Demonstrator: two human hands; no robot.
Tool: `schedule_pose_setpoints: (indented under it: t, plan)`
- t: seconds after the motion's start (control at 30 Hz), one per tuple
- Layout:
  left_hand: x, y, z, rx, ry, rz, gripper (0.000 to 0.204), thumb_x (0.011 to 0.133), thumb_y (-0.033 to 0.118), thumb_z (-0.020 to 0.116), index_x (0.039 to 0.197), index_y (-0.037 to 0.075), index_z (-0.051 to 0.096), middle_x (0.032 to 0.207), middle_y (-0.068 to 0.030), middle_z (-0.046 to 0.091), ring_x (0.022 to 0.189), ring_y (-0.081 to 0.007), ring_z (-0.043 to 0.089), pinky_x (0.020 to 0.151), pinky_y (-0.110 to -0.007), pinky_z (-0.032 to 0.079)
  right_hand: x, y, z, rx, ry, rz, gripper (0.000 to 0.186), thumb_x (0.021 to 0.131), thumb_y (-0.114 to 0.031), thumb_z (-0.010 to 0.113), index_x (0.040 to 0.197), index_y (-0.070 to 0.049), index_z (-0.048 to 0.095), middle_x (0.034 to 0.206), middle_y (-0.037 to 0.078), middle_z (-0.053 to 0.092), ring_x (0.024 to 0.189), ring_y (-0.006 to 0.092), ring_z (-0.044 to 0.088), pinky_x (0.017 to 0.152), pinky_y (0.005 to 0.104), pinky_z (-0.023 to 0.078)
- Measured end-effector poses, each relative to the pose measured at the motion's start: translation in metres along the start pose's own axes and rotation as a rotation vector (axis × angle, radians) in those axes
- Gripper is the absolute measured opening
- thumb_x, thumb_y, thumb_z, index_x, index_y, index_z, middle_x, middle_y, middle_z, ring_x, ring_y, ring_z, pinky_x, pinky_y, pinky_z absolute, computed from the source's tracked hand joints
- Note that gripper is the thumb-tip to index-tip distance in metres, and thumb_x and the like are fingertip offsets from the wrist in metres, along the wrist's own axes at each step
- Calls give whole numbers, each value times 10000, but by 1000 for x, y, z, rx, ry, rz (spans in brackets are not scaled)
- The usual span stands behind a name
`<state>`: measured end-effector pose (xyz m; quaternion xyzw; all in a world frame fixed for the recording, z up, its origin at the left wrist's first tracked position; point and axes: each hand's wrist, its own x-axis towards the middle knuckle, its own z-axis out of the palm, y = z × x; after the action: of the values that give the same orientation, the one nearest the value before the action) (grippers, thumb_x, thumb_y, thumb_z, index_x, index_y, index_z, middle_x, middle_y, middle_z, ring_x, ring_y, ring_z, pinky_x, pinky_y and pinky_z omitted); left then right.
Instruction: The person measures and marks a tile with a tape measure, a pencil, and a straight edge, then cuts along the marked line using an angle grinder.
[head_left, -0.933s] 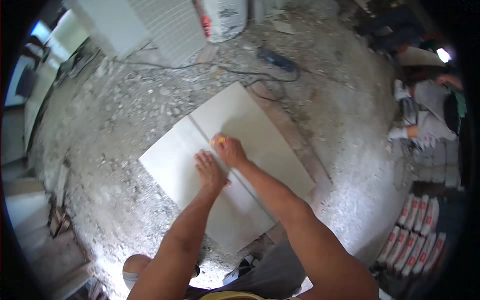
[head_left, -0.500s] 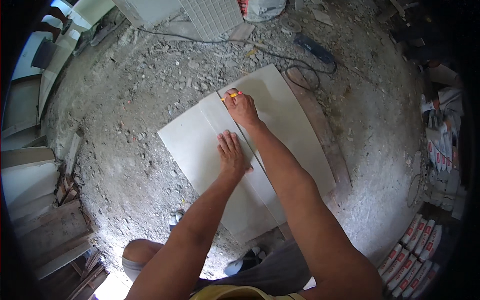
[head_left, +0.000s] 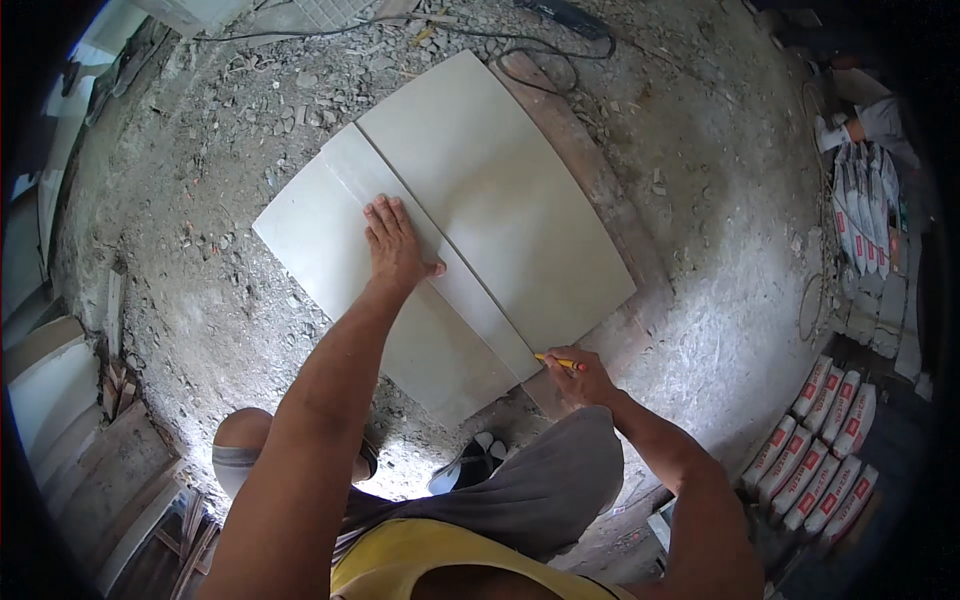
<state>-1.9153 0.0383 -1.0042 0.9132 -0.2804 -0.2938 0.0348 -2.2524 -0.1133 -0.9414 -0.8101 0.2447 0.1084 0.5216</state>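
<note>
A large pale square tile [head_left: 530, 230] lies on a reddish board [head_left: 648, 275] on the rubble-strewn floor, crossed diagonally by a long narrow pale strip [head_left: 478, 305]. My left hand [head_left: 395, 240] lies palm down on the strip, left of centre, fingers stretched out. My right hand [head_left: 585, 375] grips a yellow pencil [head_left: 550, 360], its tip at the strip's near end by the tile's lower right edge.
A black cable [head_left: 565, 85] and a dark power tool [head_left: 550, 20] lie beyond the tile. Stacked white-and-red bags [head_left: 810, 460] stand on the right, more bags [head_left: 862, 205] above them. Boards and panels [head_left: 60, 400] line the left; my bent knees are below.
My right hand with the pencil has moved from the strip's far end down to its near end. My left hand stays pressed on the strip. The view has shifted.
</note>
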Motion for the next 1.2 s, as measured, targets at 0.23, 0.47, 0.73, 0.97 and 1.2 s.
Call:
schedule_pose_setpoints:
  t: [0.23,0.47,0.73,0.97,1.2]
  plan:
    - [3,7,5,-52,-25,18,1471,569,445,927,1504,-99,-71,1582,-334,-68,1465,-518,-65,1180,-584,131,-22,21,-5,2,33,29,224,938,-207,633,1053,-20,680,944,163,709,869,284,698,755,354,545]
    - [-2,-13,5,-31,8,-12,1465,564,430,928,1520,-64,-66,1606,-277,-56,1485,-467,-58,1192,-561,135,-23,24,8,4,-22,157,246,950,-257,645,1060,-44,699,981,139,725,909,219,698,794,337,534]
    - [4,-1,12,2,13,-8,1497,547,461,930,1513,-72,-83,1601,-287,-53,1478,-486,-46,1188,-555,170,32,-1,4,-112,74,-184,205,930,-205,623,1043,-38,656,936,146,698,862,337,682,755,393,553]
    - [1,-7,8,-14,17,-43,1506,520,440,947,1509,-85,-61,1598,-295,-37,1477,-495,-31,1185,-558,179,213,-67,41,-164,166,-580,143,942,-124,569,984,-4,633,935,151,686,864,343,669,721,426,546]
    - [4,10,-1,62,-24,-56,1466,516,503,927,1502,-123,41,1583,-334,40,1471,-512,16,1181,-552,197,336,-132,60,-88,319,-606,171,932,-175,521,920,-49,636,860,179,666,796,389,648,738,458,533]
